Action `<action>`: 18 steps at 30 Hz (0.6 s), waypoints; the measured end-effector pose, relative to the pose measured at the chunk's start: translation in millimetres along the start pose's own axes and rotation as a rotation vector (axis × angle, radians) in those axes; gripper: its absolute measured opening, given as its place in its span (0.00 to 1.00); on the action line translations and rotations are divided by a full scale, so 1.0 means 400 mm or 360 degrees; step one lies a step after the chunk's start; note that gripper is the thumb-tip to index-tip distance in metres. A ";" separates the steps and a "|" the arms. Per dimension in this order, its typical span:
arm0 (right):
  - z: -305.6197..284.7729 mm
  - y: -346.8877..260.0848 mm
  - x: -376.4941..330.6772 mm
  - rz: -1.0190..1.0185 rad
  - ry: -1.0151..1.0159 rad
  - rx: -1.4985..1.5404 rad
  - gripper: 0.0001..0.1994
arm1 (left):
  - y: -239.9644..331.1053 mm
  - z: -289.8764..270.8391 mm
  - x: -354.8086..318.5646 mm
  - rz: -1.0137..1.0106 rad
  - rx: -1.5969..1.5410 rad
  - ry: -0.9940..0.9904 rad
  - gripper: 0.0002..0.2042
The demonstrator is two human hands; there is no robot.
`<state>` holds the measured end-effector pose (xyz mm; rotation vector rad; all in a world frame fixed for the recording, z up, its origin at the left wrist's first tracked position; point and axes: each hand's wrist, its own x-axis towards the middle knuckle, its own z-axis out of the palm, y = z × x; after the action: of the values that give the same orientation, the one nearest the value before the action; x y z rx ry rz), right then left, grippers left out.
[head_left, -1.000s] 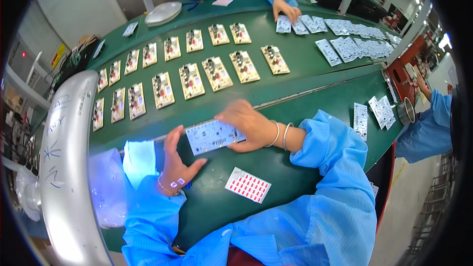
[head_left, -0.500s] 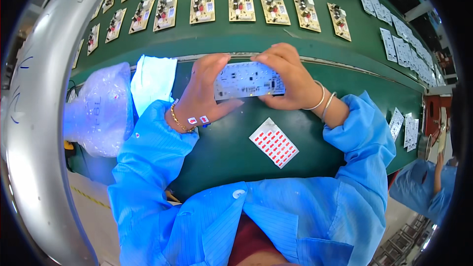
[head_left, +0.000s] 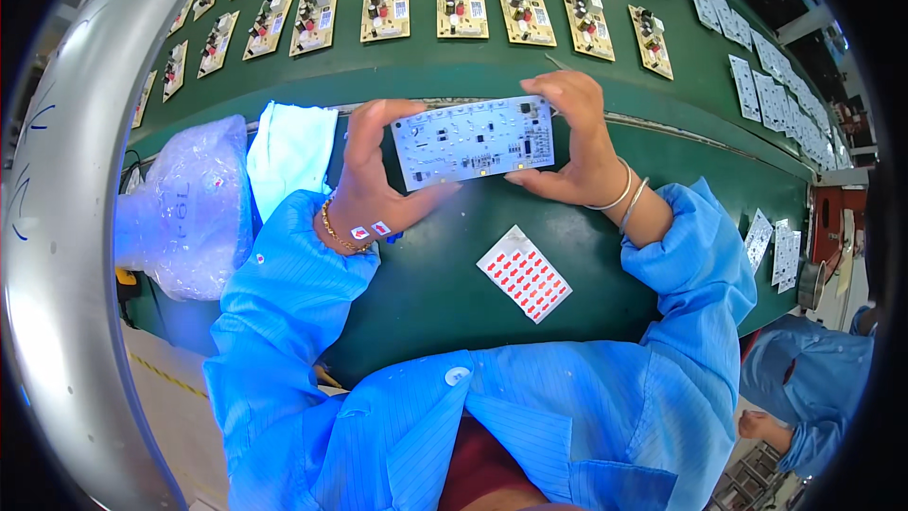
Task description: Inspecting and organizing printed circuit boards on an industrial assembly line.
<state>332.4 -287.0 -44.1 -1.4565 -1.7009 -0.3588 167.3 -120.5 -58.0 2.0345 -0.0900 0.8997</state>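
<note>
Between both hands I hold up a white circuit board (head_left: 463, 140), its face with small dark parts turned to me. My left hand (head_left: 374, 170) grips its left end, thumb along the lower edge and fingers at the top corner. At the other end, my right hand (head_left: 577, 147) pinches the board between fingers on the upper corner and thumb below. Two small red-arrow stickers (head_left: 370, 230) cling to my left wrist beside a gold bracelet. Below the board, a sheet of red arrow stickers (head_left: 525, 274) lies tilted on the green table.
Rows of tan circuit boards (head_left: 462, 8) with tall components stand on the green surface ahead. More white boards (head_left: 777, 99) lie at the right. A plastic-wrapped bundle (head_left: 194, 208) and a white cloth (head_left: 290, 151) sit left, near a silver curved post (head_left: 71, 227). Another person (head_left: 809, 378) is at right.
The board has tilted, its right end higher, and more of its face shows. My right hand has shifted outward and up to its end. The other person at right has moved.
</note>
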 end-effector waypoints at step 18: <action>-0.004 0.013 -0.033 0.0180 0.0025 0.0148 0.37 | 0.034 -0.011 -0.003 0.0228 -0.0188 0.0319 0.31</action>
<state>337.3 -295.5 -54.3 -1.4702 -1.5939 -0.2269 158.6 -125.7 -47.6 1.8366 -0.1761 1.1559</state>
